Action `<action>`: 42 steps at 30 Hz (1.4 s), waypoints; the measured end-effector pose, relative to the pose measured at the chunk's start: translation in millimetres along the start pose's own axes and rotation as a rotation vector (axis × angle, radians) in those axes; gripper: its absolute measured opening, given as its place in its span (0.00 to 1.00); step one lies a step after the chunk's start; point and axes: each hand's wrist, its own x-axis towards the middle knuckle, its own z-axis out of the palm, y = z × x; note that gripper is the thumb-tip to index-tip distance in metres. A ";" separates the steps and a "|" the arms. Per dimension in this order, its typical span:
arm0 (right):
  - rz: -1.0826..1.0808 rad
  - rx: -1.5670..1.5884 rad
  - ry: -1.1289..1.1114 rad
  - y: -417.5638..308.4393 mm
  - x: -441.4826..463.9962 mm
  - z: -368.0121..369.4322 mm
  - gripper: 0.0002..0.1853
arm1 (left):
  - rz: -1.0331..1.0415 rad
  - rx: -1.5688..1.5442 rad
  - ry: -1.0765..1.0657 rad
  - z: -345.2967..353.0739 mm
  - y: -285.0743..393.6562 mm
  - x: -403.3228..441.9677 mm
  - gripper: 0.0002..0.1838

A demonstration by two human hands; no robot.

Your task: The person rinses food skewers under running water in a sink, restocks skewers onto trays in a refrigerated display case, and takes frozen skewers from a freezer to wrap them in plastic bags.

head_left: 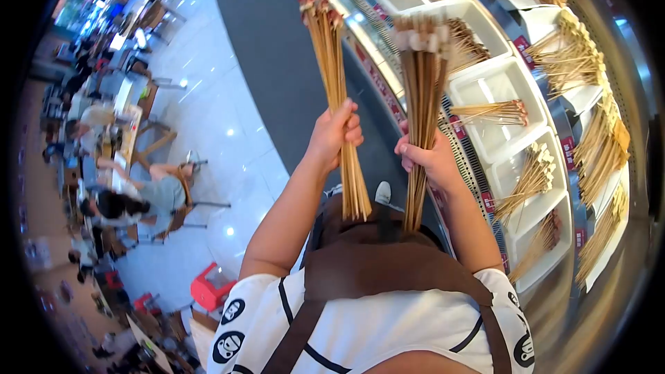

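Note:
My left hand (337, 133) is wrapped round a bundle of wooden skewers (332, 62) with small red and pale pieces at the upper ends. My right hand (427, 156) grips a second, thicker bundle of darker skewers (424, 86), its pale tips blurred. Both bundles stand roughly upright, side by side and apart, with bare stick ends pointing down toward the brown apron (374, 266).
On the right, a display counter holds white trays (485, 90) of skewers, with more skewers (589, 131) in a further row. At left, seated people (166, 197) are at tables beyond a tiled floor (228, 138). A red stool (210, 287) stands lower left.

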 end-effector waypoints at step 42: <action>0.432 -0.802 1.392 49.5 64.2 -220.2 0.26 | -0.537 0.783 -0.297 33.5 28.8 160.3 0.09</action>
